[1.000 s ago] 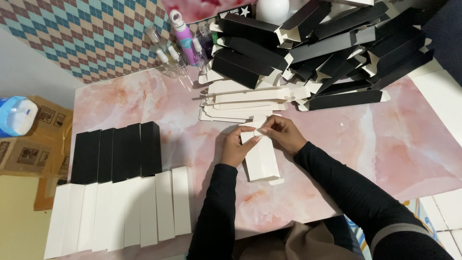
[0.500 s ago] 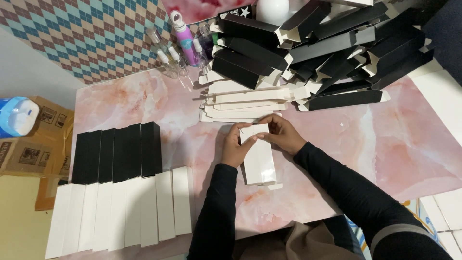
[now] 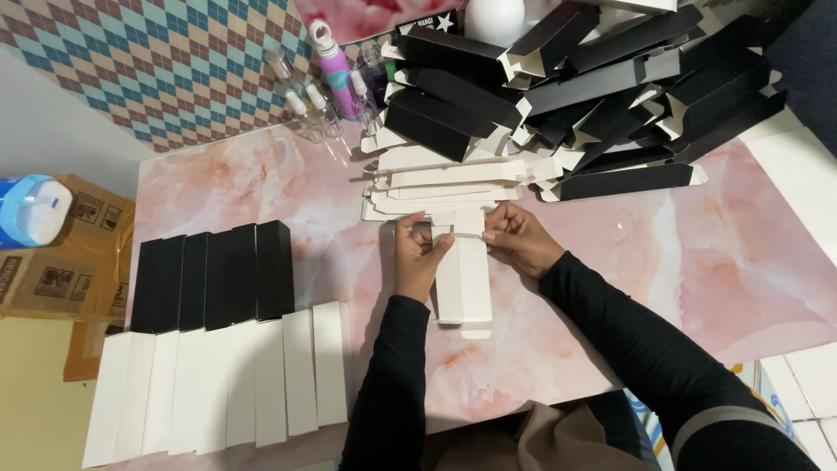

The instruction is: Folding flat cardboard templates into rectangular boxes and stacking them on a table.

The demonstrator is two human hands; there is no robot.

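A long white cardboard box (image 3: pixel 464 279) lies on the pink marbled table (image 3: pixel 697 270), its far end between my hands. My left hand (image 3: pixel 417 253) grips the box's left side near the top flap. My right hand (image 3: pixel 516 237) pinches the top flap from the right. Just beyond my fingers lies a stack of flat white box blanks (image 3: pixel 445 181). Behind that is a heap of folded black boxes (image 3: pixel 575 78).
At the left, a row of finished black boxes (image 3: pixel 214 277) lies above a row of finished white boxes (image 3: pixel 222 384). Small spray bottles (image 3: pixel 327 92) stand at the table's far edge. A brown carton (image 3: pixel 61 262) and a blue container (image 3: pixel 30 209) sit left of the table.
My hands have shifted on the white box's far end, and the raised flap now lies folded down flatter against the box. The box has stayed in place.
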